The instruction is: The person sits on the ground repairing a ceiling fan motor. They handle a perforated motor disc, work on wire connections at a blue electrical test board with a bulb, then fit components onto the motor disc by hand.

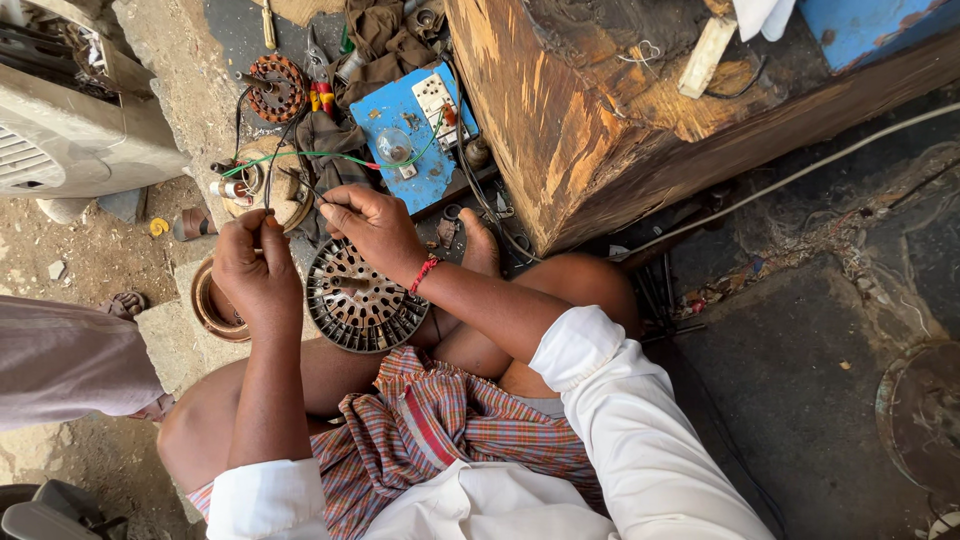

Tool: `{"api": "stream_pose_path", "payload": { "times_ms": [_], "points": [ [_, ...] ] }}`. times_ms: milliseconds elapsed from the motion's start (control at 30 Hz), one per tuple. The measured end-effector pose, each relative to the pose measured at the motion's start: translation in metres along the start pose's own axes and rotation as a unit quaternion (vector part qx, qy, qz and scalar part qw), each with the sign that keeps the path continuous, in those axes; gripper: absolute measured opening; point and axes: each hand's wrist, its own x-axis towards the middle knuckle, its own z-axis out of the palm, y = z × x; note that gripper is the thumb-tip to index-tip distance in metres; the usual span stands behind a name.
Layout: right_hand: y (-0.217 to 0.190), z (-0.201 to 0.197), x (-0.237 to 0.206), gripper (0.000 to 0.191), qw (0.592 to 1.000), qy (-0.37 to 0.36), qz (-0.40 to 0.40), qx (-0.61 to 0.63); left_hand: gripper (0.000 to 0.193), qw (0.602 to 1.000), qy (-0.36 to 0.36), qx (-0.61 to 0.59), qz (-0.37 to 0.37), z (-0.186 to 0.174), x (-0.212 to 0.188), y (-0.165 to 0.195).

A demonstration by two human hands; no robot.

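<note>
A round dark metal fan cover (362, 297) full of little holes leans on the person's leg, and thin wires (282, 150) run up from the hands to a copper-wound ring (275, 88) on the rough grey stone floor (175, 75). A blue board (418, 135) with a glass bulb (393, 146) lies beside a big scratched wooden bench (600, 100). The left hand (255, 270) is curled tight around a wire, and the right hand (372, 225) pinches another wire end with its fingertips.
</note>
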Motion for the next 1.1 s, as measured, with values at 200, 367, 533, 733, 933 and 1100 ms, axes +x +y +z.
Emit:
{"api": "stream_pose_path", "payload": {
  "times_ms": [200, 367, 533, 733, 933, 1100],
  "points": [
    [0.001, 0.002, -0.002, 0.020, 0.999, -0.001, 0.005, -0.041, 0.006, 0.999, -0.014, -0.023, -0.041, 0.002, -0.003, -0.002],
    [0.000, 0.000, -0.002, 0.019, 0.999, 0.006, 0.002, -0.050, 0.006, 0.999, -0.013, -0.026, -0.030, 0.002, -0.004, 0.000],
    [-0.003, 0.000, -0.002, 0.019, 0.999, 0.008, 0.005, -0.051, 0.004, 0.999, -0.017, -0.016, -0.033, 0.002, -0.003, 0.003],
    [-0.003, -0.001, -0.002, 0.018, 0.999, 0.012, 0.008, -0.052, 0.002, 0.999, -0.016, -0.013, -0.034, 0.002, -0.004, 0.007],
    [0.001, 0.002, 0.000, 0.020, 1.000, 0.005, -0.012, -0.002, 0.003, 1.000, -0.011, 0.024, 0.017, -0.002, 0.003, 0.004],
    [0.002, 0.002, 0.003, 0.020, 1.000, 0.005, -0.014, 0.007, 0.002, 1.000, -0.009, 0.017, -0.022, -0.005, 0.006, 0.006]
  ]
}}
